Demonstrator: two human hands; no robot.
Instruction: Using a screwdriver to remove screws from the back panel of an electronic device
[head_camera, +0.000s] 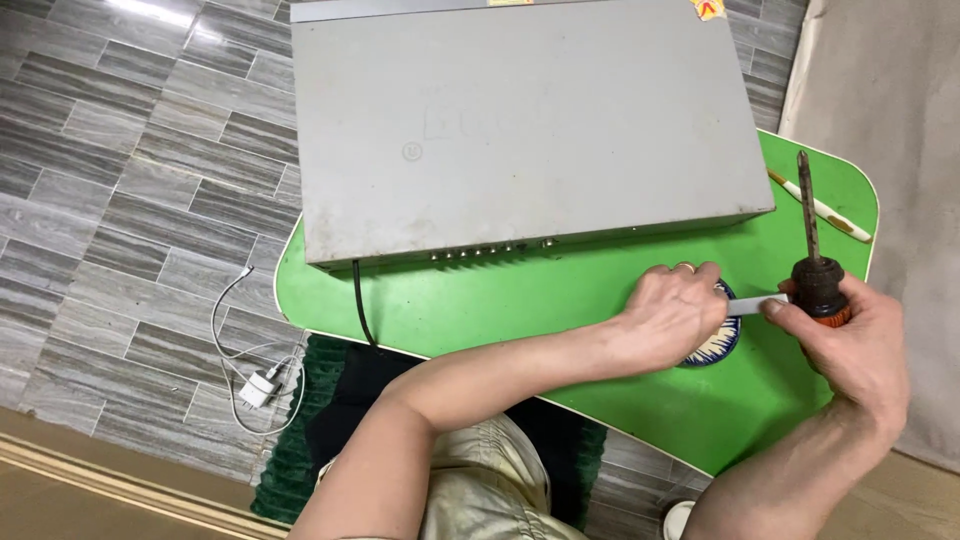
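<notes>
My right hand (860, 345) grips a screwdriver (812, 240) with a dark, worn handle and a long shaft pointing away from me. My left hand (675, 312) reaches across the green table (500, 305) and pinches a thin white strip (757, 301) that runs between both hands. Under the left hand lies a small round blue-and-white dish (722, 350), partly covered by the fingers. A large grey metal device box (520, 120) lies on the table behind the hands, its connector side facing me.
A white stick-shaped tool (825, 208) lies at the table's far right edge. A black cable (362, 305) hangs from the box over the table's near edge. A white charger with cord (255, 385) lies on the grey tiled floor at left. A dark green rug (320, 420) sits under the table.
</notes>
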